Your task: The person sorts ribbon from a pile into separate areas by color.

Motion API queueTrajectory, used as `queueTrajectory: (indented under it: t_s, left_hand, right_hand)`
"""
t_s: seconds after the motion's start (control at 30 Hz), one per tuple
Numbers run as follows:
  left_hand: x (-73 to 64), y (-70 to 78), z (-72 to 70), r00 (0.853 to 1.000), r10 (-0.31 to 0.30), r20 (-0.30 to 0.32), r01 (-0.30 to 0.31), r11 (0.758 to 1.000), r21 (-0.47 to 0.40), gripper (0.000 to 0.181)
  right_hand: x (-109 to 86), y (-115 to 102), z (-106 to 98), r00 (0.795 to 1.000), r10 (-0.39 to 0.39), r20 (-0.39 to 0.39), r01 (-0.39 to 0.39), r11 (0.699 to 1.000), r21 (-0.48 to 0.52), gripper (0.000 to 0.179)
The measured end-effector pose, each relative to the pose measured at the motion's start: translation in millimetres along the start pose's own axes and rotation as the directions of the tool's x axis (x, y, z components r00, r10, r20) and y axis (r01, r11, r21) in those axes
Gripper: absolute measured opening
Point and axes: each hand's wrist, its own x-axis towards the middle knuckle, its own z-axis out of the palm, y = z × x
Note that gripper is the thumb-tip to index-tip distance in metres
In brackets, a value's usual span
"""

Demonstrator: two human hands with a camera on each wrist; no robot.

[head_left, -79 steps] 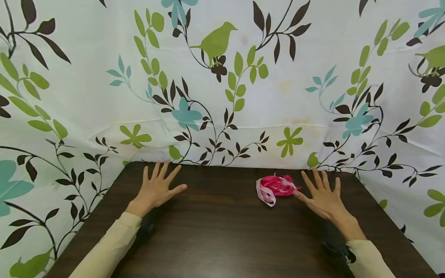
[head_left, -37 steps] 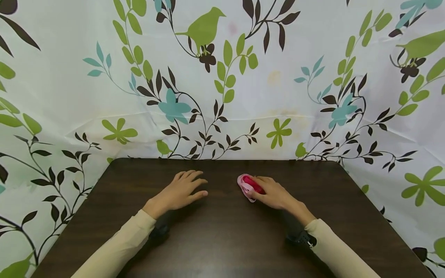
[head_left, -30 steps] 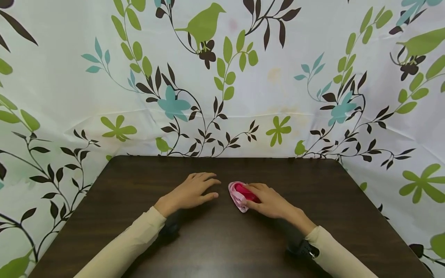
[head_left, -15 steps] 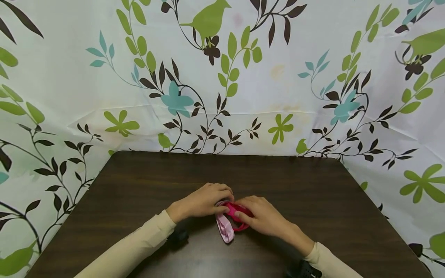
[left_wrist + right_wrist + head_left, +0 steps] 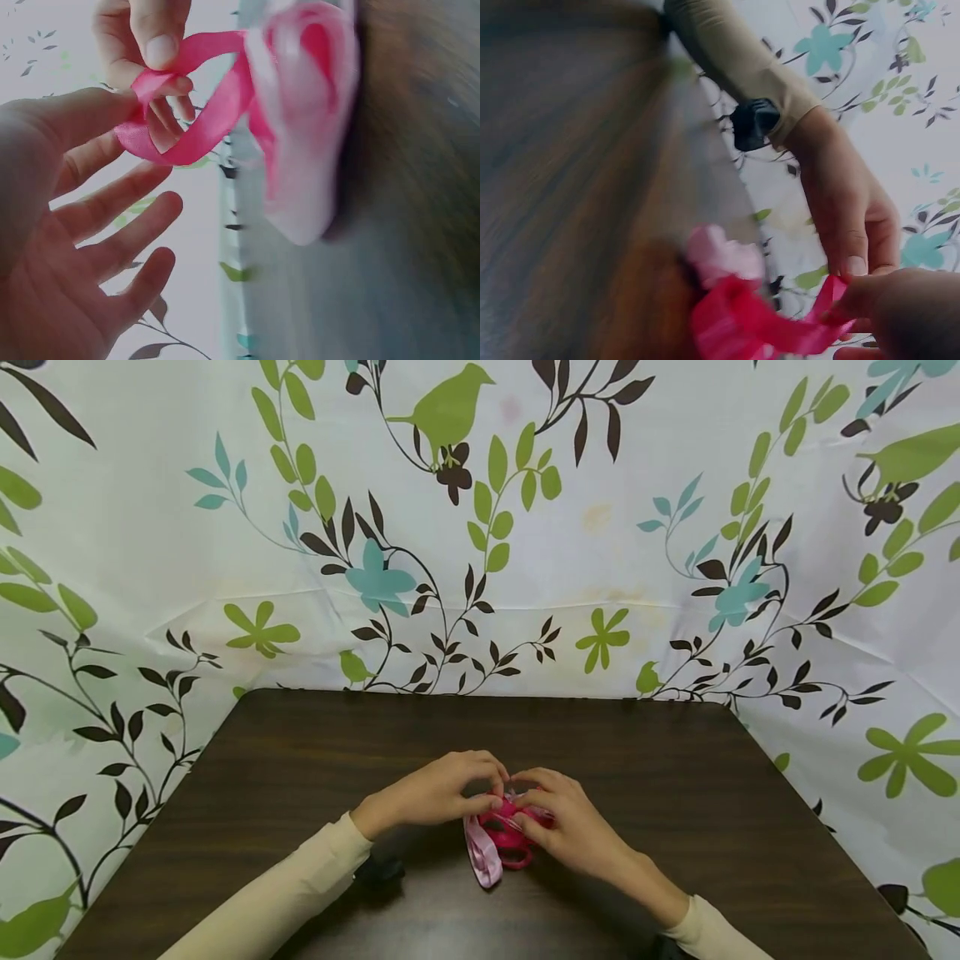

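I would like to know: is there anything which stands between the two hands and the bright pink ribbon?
Nothing visible does. The left hand and the right hand pinch the bright pink ribbon directly, with the pale pink ribbon off to one side of the grip.

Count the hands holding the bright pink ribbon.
2: the left hand, pinching the bright pink ribbon on the left, and the right hand, pinching it on the right. Both show plainly.
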Motion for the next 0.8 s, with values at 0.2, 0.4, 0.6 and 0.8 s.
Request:
queueTrajectory:
  t_s: [0.2, 0.4, 0.6, 0.8]
  left_hand:
    - [-2.5, 12.7, -14.3, 0.998, 0.031, -0.048, -0.038, 0.989, -0.141, 0.006]
    - [-8.3, 21.8, -32.1, 0.994, -0.037, -0.099, 0.011, 0.967, -0.253, 0.006]
    - [-16.7, 27.0, -50.6, 0.982, -0.143, -0.119, 0.085, 0.914, -0.397, 0.009]
    - [-25.3, 27.8, -62.7, 0.976, -0.158, -0.149, 0.063, 0.864, -0.499, 0.009]
  right_hand:
    - [6.4, -13.8, -26.2, 0.999, 0.045, 0.008, -0.046, 0.990, 0.134, 0.016]
    - [9.0, -17.0, -51.1, 0.994, 0.105, 0.023, -0.107, 0.977, 0.182, 0.019]
    - [5.7, -17.1, -81.7, 0.984, 0.180, 0.010, -0.179, 0.968, 0.176, 0.010]
    - [4.5, -12.1, -119.9, 0.956, 0.289, 0.055, -0.292, 0.908, 0.300, 0.015]
